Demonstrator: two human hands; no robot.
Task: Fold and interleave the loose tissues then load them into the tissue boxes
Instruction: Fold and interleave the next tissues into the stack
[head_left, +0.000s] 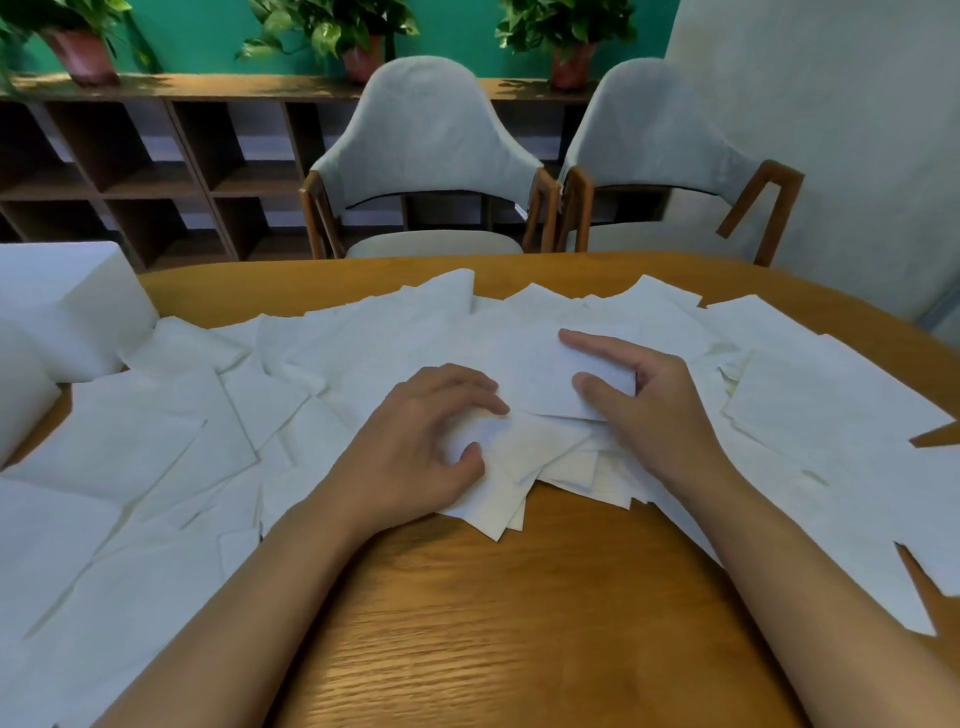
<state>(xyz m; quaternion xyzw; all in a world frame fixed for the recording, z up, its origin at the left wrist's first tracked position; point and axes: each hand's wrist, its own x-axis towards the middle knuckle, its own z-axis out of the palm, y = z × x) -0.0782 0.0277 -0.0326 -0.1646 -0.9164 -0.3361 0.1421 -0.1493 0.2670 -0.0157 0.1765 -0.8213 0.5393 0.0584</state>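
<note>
- Bare wood of the bench (493, 623) lies up front, with both forearms reaching across it into the middle of the spread.
- The left hand (415, 441) is curled down on a small stack (550, 462) of folded tissues, thumb and fingertips pinching the top sheet to pin it.
- The right hand (660, 415) grips a folded tissue (540, 374), thumb on top and forefinger stretched along its far edge. That sheet lies partly over the far side of the stack.
- This reads as the interleave step: one folded sheet being married to the stack.
- Loose tissues (156, 441) blanket the bench to the left, right and behind, most of them flat and unfolded, so the job looks to be in its early part.
- Two white boxes (62, 306) sit at the far left edge, well apart from the hands. Whether anything is loaded in them cannot be told.
- The next move calls for sliding the folded tissue so half of it tucks under the flap the left hand pinches, with the edges squared.
- It needs a light touch, because the paper is thin and the stack is splayed at its near corner.
</note>
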